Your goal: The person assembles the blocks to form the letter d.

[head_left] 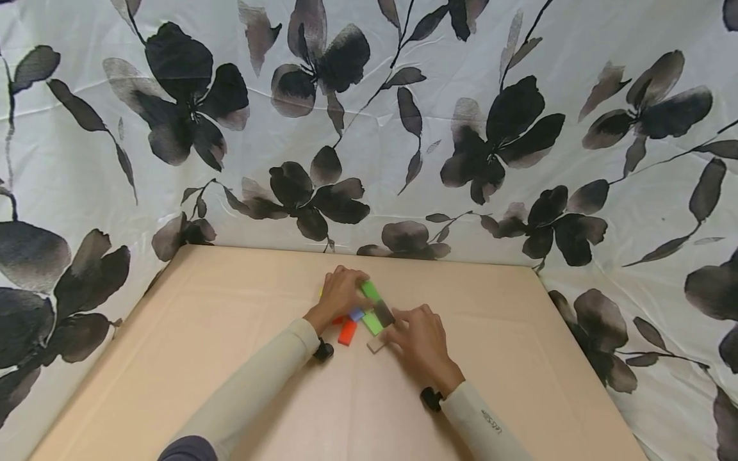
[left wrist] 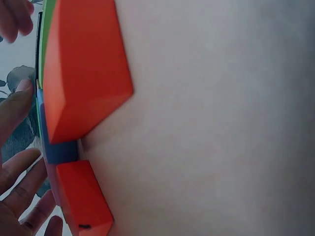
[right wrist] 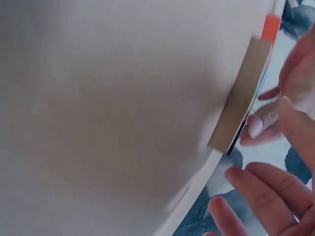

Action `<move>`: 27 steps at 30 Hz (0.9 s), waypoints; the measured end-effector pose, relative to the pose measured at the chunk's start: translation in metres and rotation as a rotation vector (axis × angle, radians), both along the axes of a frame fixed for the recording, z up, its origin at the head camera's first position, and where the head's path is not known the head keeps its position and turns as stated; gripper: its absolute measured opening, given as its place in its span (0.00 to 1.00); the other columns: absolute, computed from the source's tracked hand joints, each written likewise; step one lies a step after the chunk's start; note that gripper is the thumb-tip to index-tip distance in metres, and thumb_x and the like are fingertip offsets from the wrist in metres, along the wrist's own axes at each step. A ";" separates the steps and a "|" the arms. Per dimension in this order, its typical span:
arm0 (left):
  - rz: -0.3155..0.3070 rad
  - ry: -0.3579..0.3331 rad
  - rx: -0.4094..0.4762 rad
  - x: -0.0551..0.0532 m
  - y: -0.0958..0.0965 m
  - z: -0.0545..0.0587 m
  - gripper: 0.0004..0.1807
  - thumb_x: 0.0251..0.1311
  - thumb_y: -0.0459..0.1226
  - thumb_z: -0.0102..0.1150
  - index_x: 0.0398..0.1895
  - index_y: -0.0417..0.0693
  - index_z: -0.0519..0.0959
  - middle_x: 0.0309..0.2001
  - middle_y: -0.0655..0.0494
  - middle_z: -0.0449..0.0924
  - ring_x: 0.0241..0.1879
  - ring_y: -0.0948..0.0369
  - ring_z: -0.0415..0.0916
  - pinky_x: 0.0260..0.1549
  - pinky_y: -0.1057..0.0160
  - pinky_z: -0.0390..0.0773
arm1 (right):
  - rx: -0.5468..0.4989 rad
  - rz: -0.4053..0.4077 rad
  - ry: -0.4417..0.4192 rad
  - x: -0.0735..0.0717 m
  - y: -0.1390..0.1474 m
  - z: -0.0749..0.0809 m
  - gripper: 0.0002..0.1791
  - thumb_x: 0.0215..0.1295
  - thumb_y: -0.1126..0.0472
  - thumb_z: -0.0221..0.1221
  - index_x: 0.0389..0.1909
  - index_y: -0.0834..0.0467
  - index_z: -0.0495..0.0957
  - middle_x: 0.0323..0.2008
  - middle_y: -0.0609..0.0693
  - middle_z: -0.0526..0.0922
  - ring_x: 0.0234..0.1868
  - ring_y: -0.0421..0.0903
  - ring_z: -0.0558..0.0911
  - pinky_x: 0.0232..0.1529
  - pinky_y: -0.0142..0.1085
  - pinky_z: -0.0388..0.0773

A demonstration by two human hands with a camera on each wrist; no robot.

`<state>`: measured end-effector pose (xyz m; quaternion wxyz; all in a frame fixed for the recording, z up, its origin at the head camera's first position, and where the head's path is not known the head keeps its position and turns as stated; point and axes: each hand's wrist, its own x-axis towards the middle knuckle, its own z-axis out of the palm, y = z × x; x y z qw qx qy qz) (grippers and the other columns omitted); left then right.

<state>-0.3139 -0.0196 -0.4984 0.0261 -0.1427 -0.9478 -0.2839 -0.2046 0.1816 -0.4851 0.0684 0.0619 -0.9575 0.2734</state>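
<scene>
Small coloured blocks lie in a close group on the table. My left hand (head_left: 343, 293) is over the group's far left side, its thumb and index fingertips beside a green block (head_left: 369, 291). In the left wrist view its fingers (left wrist: 24, 189) are spread apart. At the right side, my right hand (head_left: 422, 334) has its fingertips close by a dark grey block (head_left: 383, 313) and a tan block (head_left: 376, 344). Its fingers (right wrist: 268, 194) look extended in the right wrist view. Another green block (head_left: 372, 323), a blue block (head_left: 356, 314) and a red block (head_left: 347, 333) sit between the hands.
A second red block (left wrist: 86, 201) and a yellow one are partly hidden by the left hand. The tan tabletop (head_left: 230, 288) reaches back to a white floral cloth (head_left: 403, 147), which also hangs at both sides.
</scene>
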 end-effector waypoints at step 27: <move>-0.236 -0.027 0.012 -0.009 0.023 0.004 0.30 0.52 0.46 0.80 0.61 0.51 0.86 0.59 0.56 0.88 0.58 0.52 0.74 0.53 0.50 0.62 | -0.054 0.137 -0.041 -0.041 0.024 -0.002 0.28 0.61 0.60 0.76 0.64 0.51 0.84 0.60 0.53 0.88 0.64 0.59 0.82 0.64 0.56 0.78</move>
